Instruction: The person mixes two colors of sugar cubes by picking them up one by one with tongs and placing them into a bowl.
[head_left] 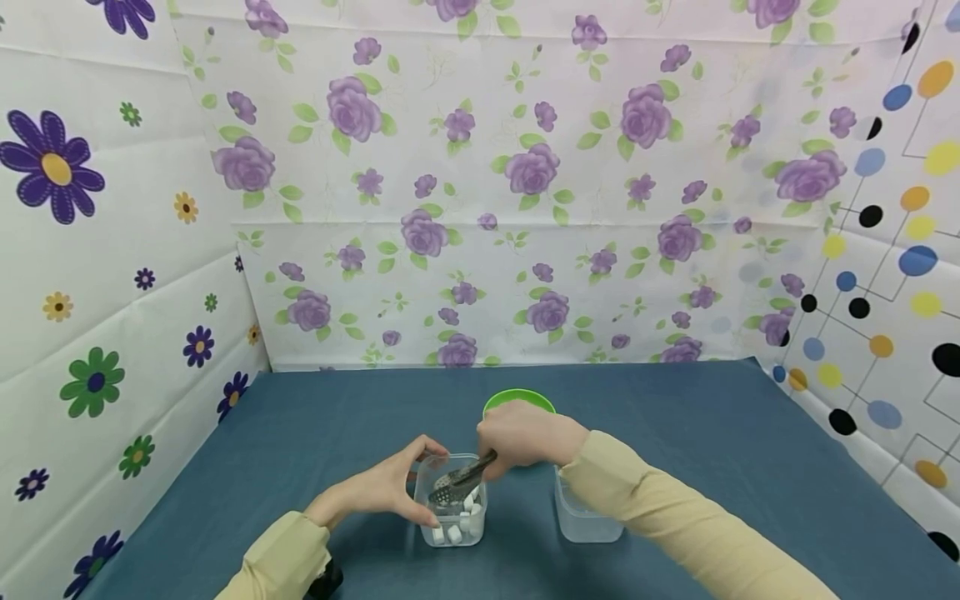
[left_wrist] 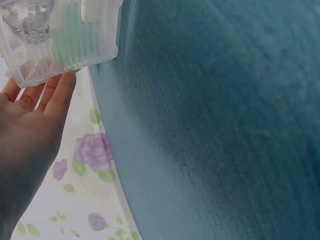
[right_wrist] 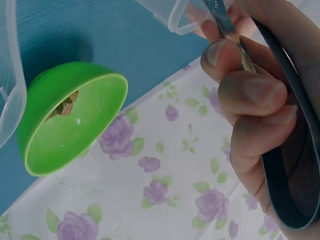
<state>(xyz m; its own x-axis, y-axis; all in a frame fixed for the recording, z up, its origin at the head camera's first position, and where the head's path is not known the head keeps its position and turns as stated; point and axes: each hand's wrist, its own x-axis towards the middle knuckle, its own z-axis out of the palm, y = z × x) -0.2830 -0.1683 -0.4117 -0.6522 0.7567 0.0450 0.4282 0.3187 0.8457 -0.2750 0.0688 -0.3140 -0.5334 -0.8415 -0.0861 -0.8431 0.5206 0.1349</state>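
**Your right hand [head_left: 521, 435] is wrapped round the tongs [head_left: 461, 485]**

The tips are inside the clear box [left_wrist: 85, 47], by the white cubes [head_left: 454, 534]. Your left hand [head_left: 386, 487] grips the box. You seem to be grabbing a cube; I can't tell if one is caught. Next, squeeze softly, then lift.
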